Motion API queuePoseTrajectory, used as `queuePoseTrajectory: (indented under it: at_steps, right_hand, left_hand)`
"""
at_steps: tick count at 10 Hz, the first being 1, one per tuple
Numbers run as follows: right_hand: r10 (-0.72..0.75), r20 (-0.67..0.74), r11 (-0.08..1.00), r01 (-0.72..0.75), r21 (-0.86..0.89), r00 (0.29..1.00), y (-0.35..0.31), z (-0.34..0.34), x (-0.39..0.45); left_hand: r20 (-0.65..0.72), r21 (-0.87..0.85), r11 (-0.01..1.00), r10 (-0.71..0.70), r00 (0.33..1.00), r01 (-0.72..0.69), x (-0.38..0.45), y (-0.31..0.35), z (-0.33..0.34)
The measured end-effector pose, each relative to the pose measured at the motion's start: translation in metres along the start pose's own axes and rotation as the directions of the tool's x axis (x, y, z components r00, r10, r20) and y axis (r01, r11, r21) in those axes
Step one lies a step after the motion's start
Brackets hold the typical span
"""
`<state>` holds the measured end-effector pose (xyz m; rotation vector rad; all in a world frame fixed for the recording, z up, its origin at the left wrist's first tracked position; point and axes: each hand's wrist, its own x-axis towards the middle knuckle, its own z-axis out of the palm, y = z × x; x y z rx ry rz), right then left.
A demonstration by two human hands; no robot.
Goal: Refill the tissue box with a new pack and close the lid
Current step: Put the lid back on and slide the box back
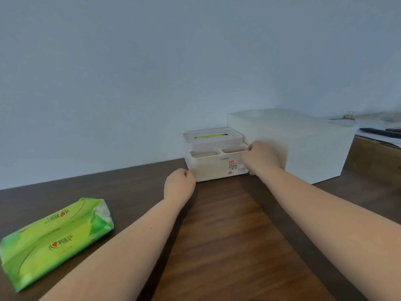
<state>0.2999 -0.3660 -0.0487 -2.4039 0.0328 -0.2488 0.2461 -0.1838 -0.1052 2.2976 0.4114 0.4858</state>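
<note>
A white plastic tissue box (214,168) stands at the back of the dark wooden table, against the wall. Its lid (213,136) is down, and green shows through the slot. Two small open compartments sit along its front top. My right hand (259,158) grips the box's right front corner, fingers over the top edge and thumb near the bottom. At the box's lower left corner my left hand (179,185) is curled into a fist, touching or almost touching it. A green tissue pack (54,238) lies on the table at the near left, away from both hands.
A large white box (303,146) stands right of the tissue box, touching or nearly touching it. Papers and dark pens (382,132) lie at the far right. The wall (130,83) runs directly behind the table (227,235).
</note>
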Motion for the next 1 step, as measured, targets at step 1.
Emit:
queuePoseTrajectory:
  at_steps: [1]
  right_hand:
    - [-0.03,0.161,0.983,0.0,0.182,0.987,-0.0019,-0.0329,-0.0297]
  left_hand:
    - [0.045,0.02,1.0,-0.015,0.999,0.014,-0.0152,-0.0099,-0.0084]
